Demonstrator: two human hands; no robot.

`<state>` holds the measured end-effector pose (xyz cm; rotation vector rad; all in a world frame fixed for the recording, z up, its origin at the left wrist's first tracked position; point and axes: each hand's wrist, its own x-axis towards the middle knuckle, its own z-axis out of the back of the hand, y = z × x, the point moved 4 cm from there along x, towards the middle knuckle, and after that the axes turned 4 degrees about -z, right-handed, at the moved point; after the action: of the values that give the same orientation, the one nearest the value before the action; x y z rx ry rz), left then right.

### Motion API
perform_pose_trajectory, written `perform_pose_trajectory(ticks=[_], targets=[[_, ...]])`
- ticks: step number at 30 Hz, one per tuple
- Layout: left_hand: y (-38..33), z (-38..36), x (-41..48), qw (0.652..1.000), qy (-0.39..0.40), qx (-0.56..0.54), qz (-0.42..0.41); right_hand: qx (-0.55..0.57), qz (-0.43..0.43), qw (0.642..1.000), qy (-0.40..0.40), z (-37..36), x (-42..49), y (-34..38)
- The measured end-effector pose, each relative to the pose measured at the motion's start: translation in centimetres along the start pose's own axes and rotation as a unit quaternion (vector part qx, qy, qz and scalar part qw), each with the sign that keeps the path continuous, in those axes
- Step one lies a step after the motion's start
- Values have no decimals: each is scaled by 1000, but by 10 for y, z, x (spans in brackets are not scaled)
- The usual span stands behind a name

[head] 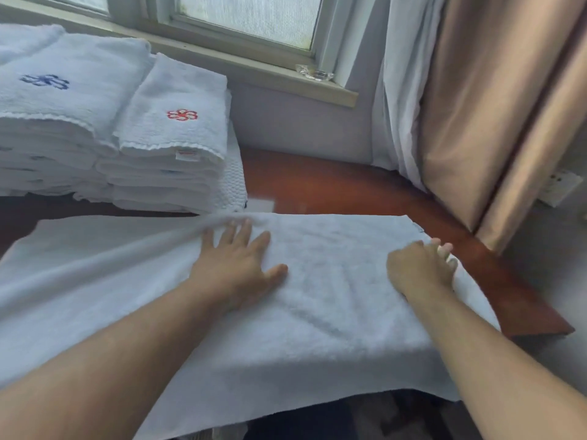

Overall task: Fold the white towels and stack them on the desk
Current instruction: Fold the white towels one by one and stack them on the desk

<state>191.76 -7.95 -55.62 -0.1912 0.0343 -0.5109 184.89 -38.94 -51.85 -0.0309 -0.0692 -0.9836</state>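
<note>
Head view: white, fluffy towel point(333, 296) flat across desk point(349, 185).

Left hand point(236, 268) flat, right hand point(418, 269) gripping towel point(333, 300).

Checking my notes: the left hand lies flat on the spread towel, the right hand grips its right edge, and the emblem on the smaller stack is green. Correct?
Not quite: the head view shows the emblem on the smaller stack is red, not green. The left hand lies flat on the spread towel; the right hand grips its right edge.
</note>
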Motion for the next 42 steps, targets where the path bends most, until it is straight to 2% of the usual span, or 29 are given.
perform_pose_trajectory(ticks=[3,7,10,13,17,21,27,29,31,36,38,40,41,42], targets=[[4,-1,5,1000,-3,6,-3,52,56,996,53,-11,-23,33],[1,-3,10,1000,-2,18,-7,24,19,998,53,-16,-14,19],[-11,-5,14,1000,2,17,-14,14,-31,996,82,-11,8,4],[-15,-4,18,1000,3,1,-13,8,-10,998,62,-5,19,20],[-13,-4,20,1000,8,-2,-9,51,-27,990,130,-19,9,54],[-17,13,36,999,-24,24,10,39,21,997,65,-28,15,62],[-7,34,80,980,-195,-34,8,46,63,997,23,-32,33,59],[-5,24,89,982,-178,-58,1,45,68,996,21,-33,39,59],[-3,16,97,989,-144,-34,-7,52,68,996,27,-33,45,60],[5,16,100,988,-153,-15,1,65,58,996,28,-29,47,70],[5,18,101,987,-153,-39,9,60,38,997,-2,-22,47,76],[4,20,101,985,-164,-61,8,69,34,994,-74,-5,53,90],[5,19,100,982,-173,-71,6,75,37,993,-86,4,59,102],[5,19,99,980,-183,-75,2,80,38,994,-64,11,66,116]])
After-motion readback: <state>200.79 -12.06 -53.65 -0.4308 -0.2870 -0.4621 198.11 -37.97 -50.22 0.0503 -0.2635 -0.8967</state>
